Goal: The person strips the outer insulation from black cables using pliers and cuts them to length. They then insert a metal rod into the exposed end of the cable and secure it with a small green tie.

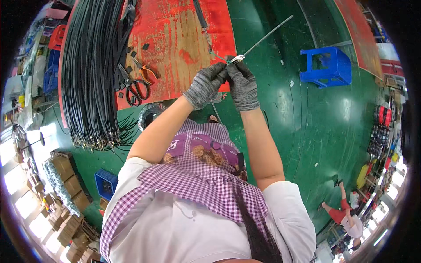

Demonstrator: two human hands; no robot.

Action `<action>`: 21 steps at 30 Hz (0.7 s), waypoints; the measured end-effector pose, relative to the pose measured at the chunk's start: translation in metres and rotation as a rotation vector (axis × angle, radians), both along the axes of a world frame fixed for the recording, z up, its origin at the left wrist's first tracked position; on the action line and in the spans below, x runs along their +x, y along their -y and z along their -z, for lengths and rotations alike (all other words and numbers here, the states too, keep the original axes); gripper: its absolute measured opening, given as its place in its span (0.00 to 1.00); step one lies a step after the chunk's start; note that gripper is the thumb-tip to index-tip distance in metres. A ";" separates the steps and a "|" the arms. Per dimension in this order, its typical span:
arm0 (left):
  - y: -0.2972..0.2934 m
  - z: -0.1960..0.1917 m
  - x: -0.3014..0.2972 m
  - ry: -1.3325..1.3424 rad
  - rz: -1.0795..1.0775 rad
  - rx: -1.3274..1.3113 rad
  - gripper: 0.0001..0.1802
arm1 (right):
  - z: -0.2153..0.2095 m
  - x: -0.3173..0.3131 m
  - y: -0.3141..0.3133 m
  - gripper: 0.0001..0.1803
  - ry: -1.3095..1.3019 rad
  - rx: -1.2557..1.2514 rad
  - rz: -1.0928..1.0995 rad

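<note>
Both my hands, in grey knitted gloves, meet above the right edge of the red worktable. My left hand is closed, its fingertips pinched beside a thin green cord; the glove hides exactly what it grips. My right hand is closed around a small silver metal fitting, which sticks out above the fingertips. From that fitting a long thin metal rod slants up to the right. The green cord runs up toward a narrow black strip on the table.
A thick bundle of black cables covers the table's left side. Black-handled scissors and orange-handled pliers lie beside it. A blue plastic stool is on the green floor to the right. Another person is at the lower right.
</note>
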State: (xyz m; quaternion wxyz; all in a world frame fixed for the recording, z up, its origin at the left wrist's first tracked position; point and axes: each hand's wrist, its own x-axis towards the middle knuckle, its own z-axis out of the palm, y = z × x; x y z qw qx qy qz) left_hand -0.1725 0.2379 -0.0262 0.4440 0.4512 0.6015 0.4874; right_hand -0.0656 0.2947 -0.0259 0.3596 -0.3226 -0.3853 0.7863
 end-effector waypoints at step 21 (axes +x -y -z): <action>0.004 0.002 -0.087 -0.355 0.596 0.244 0.12 | 0.017 -0.041 0.096 0.16 0.494 0.154 0.042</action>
